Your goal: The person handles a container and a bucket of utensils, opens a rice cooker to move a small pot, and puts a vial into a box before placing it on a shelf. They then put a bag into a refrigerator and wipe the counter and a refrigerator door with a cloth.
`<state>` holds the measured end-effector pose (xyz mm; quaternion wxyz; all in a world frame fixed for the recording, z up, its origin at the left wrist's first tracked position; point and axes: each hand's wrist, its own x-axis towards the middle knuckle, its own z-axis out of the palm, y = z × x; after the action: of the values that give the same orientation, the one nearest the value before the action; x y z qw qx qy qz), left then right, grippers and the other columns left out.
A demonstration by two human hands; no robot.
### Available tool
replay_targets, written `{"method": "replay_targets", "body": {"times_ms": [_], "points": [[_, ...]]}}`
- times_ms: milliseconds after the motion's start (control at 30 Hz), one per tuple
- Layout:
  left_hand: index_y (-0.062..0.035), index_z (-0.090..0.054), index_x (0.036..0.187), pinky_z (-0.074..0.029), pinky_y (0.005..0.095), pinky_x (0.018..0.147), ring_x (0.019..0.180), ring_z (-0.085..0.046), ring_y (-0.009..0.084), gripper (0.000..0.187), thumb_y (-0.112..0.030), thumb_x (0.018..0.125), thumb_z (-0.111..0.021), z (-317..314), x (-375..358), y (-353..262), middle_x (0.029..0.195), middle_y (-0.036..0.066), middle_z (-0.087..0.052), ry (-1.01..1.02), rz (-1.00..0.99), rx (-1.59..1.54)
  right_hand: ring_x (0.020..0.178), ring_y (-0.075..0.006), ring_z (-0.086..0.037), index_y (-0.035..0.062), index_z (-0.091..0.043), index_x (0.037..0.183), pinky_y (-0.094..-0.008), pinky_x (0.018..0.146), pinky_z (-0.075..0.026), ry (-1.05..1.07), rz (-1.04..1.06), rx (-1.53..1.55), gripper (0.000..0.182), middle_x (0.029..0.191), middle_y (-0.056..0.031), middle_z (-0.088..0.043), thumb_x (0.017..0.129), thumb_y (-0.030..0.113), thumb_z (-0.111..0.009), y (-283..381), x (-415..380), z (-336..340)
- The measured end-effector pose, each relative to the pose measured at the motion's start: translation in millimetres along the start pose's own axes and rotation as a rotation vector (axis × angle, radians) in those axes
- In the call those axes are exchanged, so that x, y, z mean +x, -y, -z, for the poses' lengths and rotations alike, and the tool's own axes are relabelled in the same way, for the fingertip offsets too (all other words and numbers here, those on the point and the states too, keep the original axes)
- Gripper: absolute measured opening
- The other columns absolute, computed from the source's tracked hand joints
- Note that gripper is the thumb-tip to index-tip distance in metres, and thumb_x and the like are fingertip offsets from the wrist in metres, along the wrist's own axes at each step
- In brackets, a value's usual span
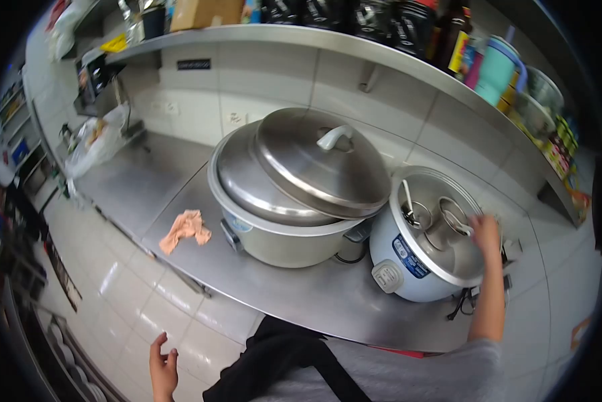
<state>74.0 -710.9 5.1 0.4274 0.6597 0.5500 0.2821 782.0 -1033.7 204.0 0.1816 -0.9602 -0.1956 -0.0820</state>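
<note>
My right hand (484,234) is closed at the handle of a metal cup (446,231) inside the right-hand rice cooker (398,251). A smaller metal container (418,214) with a white-handled utensil (407,194) stands beside the cup in that cooker. My left hand (164,368) hangs low over the floor, fingers apart and holding nothing. The larger cooker (287,244) is at the centre, with metal lids (301,157) stacked tilted on top. A crumpled orange cloth (185,229) lies on the steel counter to its left.
Above the steel counter (267,295) runs a shelf (274,35) with black packages, a turquoise tumbler (496,70) and a cardboard box (207,12). A plastic bag (97,151) is at the left. Another person (21,201) stands far left. Cables (462,305) lie by the right cooker.
</note>
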Motion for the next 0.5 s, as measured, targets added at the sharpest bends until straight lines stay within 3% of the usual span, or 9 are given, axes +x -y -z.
{"method": "replay_targets", "body": {"times_ms": [33,67,100,167,200,300,367,433,500], "points": [[-0.0035,-0.049,0.130,-0.051,0.0294,0.075,0.104,-0.059,0.0226,0.044,-0.002,0.086,-0.059,3,7,0,0.129,0.014,-0.052,0.003,-0.010,0.024,0.065,-0.0265,-0.066,-0.0015,-0.066,0.102,-0.0378,0.063,-0.052,-0.103,0.060,0.212,0.027,0.083,-0.0158,-0.069,0.091,0.022,-0.056,89,-27,11],[-0.0046,-0.047,0.132,-0.050,0.0281,0.073,0.094,-0.061,0.0198,0.046,-0.003,0.088,-0.057,5,14,-13,0.129,0.013,-0.053,0.019,-0.057,0.058,0.085,-0.0272,-0.066,0.0019,-0.065,0.109,-0.0370,0.078,-0.051,-0.214,0.437,0.304,0.025,0.097,-0.0149,-0.069,0.091,0.017,-0.056,122,-18,-10],[-0.0058,-0.045,0.135,-0.049,0.0268,0.070,0.083,-0.062,0.0170,0.048,-0.003,0.089,-0.055,6,19,-25,0.130,0.013,-0.053,0.033,-0.102,0.091,0.100,-0.0282,-0.063,0.0065,-0.063,0.116,-0.0358,0.086,-0.049,-0.069,0.519,0.370,0.027,0.106,-0.0163,-0.067,0.091,0.015,-0.055,168,-9,-20],[-0.0054,-0.046,0.134,-0.049,0.0266,0.071,0.084,-0.062,0.0172,0.047,-0.002,0.088,-0.055,8,34,-38,0.130,0.013,-0.053,0.037,-0.228,0.120,0.112,-0.0347,-0.056,0.0125,-0.050,0.132,-0.0411,0.091,-0.047,-0.193,0.799,0.144,0.042,0.126,-0.0185,-0.056,0.090,0.010,-0.053,239,30,-64],[-0.0051,-0.046,0.133,-0.049,0.0264,0.072,0.085,-0.061,0.0175,0.047,-0.001,0.087,-0.056,12,38,-44,0.130,0.014,-0.053,0.023,-0.322,0.149,0.115,-0.0355,-0.053,0.0144,-0.046,0.136,-0.0423,0.093,-0.047,-0.148,0.746,0.117,0.047,0.130,-0.0168,-0.053,0.090,0.009,-0.054,270,41,-75],[-0.0039,-0.047,0.132,-0.048,0.0262,0.071,0.091,-0.060,0.0186,0.047,0.003,0.086,-0.056,15,35,-67,0.130,0.014,-0.052,0.078,-0.352,0.129,0.115,-0.0359,-0.053,0.0139,-0.048,0.132,-0.0423,0.092,-0.047,-0.354,0.785,-0.021,0.044,0.128,-0.0149,-0.054,0.089,0.009,-0.055,310,89,-124],[-0.0039,-0.047,0.131,-0.051,0.0269,0.073,0.094,-0.061,0.0207,0.047,0.003,0.085,-0.057,18,37,-52,0.129,0.014,-0.050,0.078,-0.419,0.145,0.115,-0.0348,-0.054,0.0136,-0.051,0.127,-0.0425,0.092,-0.046,-0.137,0.803,0.235,0.038,0.129,-0.0121,-0.053,0.090,0.008,-0.052,328,99,-142],[-0.0037,-0.046,0.135,-0.050,0.0307,0.082,0.115,-0.054,0.0260,0.045,-0.010,0.092,-0.059,25,25,-51,0.134,0.016,-0.051,0.164,-0.191,0.183,0.113,-0.0336,-0.055,0.0138,-0.053,0.123,-0.0434,0.092,-0.046,-0.167,0.797,0.221,0.031,0.127,-0.0110,-0.054,0.092,0.012,-0.049,342,97,-138],[-0.0048,-0.047,0.134,-0.050,0.0312,0.082,0.114,-0.055,0.0245,0.044,-0.010,0.092,-0.059,27,23,-39,0.132,0.014,-0.053,0.173,-0.180,0.192,0.111,-0.0331,-0.056,0.0140,-0.054,0.120,-0.0440,0.091,-0.046,-0.068,0.807,-0.010,0.027,0.122,-0.0110,-0.056,0.094,0.016,-0.045,351,67,-107]]}}
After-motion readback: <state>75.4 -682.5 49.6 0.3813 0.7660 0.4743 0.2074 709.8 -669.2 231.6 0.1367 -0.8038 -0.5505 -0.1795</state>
